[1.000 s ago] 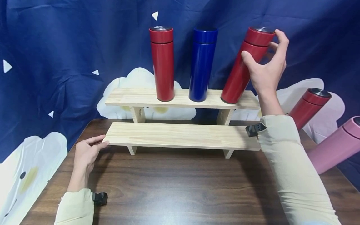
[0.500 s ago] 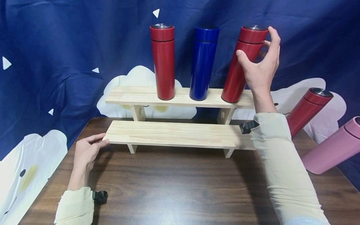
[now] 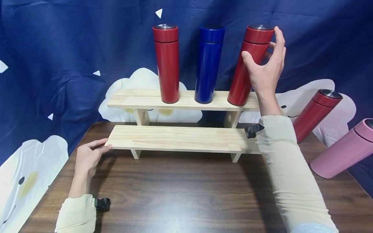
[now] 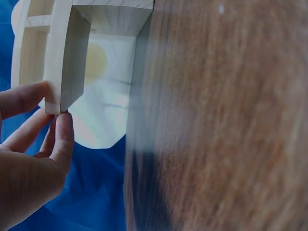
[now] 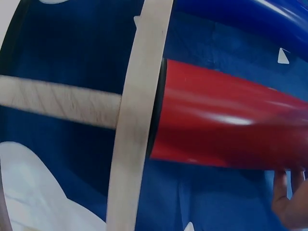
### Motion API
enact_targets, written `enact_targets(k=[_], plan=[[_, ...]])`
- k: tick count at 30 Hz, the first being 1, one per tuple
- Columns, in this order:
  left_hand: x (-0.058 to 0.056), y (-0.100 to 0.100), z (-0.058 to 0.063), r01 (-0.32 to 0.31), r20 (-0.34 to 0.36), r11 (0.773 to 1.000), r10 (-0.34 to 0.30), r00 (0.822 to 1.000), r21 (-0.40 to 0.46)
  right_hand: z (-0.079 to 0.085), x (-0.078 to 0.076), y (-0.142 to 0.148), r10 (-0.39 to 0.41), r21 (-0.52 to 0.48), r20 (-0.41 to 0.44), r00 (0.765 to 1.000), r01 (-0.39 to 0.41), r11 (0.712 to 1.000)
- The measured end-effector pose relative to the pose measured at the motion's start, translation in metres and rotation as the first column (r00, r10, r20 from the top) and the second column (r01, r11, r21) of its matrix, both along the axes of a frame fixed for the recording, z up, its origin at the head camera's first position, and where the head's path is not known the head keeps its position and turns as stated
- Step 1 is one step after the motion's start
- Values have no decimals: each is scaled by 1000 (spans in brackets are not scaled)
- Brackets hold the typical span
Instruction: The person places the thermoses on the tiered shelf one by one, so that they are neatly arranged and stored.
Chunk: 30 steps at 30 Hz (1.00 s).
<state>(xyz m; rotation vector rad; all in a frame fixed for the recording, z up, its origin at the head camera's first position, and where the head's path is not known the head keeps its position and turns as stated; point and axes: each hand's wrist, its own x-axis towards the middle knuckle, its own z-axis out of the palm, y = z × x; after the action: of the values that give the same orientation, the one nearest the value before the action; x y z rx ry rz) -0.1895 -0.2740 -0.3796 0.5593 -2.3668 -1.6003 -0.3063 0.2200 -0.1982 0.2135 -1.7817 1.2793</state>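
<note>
My right hand point(image 3: 265, 69) grips the upper part of a red thermos flask point(image 3: 242, 76) from its right side, thumb in front. The flask's base meets the right part of the upper wooden shelf point(image 3: 131, 98); in the right wrist view the red flask point(image 5: 226, 120) stands against the shelf edge point(image 5: 137, 110). To its left on that shelf stand a blue flask point(image 3: 209, 64) and another red flask point(image 3: 167, 64). My left hand point(image 3: 88, 157) pinches the left front corner of the lower shelf point(image 3: 175, 137), its fingers above and thumb below in the left wrist view.
On the right of the brown table point(image 3: 175, 194), a further red flask point(image 3: 316, 113) and a pink flask point(image 3: 342, 152) stand beyond my right sleeve point(image 3: 291, 174). A blue curtain point(image 3: 73, 48) with white cloud shapes hangs behind the rack.
My right hand has shifted left, bringing the tilted red flask closer to upright on the upper shelf. The left hand has kept its hold on the shelf corner.
</note>
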Motion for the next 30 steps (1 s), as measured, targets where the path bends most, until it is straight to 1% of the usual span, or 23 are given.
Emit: enact_targets(k=[6, 9, 14, 17, 20, 25, 30], plan=[[0, 1, -2, 5, 3, 1000, -5, 1000, 4, -2, -1, -3, -6, -4, -3, 1000, 6, 1000], [1, 2, -3, 10, 8, 1000, -10, 1000, 6, -4, 0, -2, -14, -4, 14, 1000, 14, 1000], [-1, 2, -5, 22, -9, 1000, -22, 1000, 5, -4, 4, 3, -25, -18, 43, 999, 26, 999], [-2, 1, -5, 9, -9, 1000, -9, 1000, 12, -3, 10, 8, -42, -36, 49, 998, 44, 998], [-1, -1, -4, -4, 2, 1000, 4, 1000, 11, -3, 19, 13, -69, -49, 44, 997, 71, 996], [-1, -2, -4, -1, 11, 1000, 1, 1000, 13, -4, 35, 22, -118, -59, 39, 992, 120, 991], [-1, -1, -3, -2, 4, 1000, 2, 1000, 15, -14, 39, 42, -162, -60, 40, 986, 165, 985]])
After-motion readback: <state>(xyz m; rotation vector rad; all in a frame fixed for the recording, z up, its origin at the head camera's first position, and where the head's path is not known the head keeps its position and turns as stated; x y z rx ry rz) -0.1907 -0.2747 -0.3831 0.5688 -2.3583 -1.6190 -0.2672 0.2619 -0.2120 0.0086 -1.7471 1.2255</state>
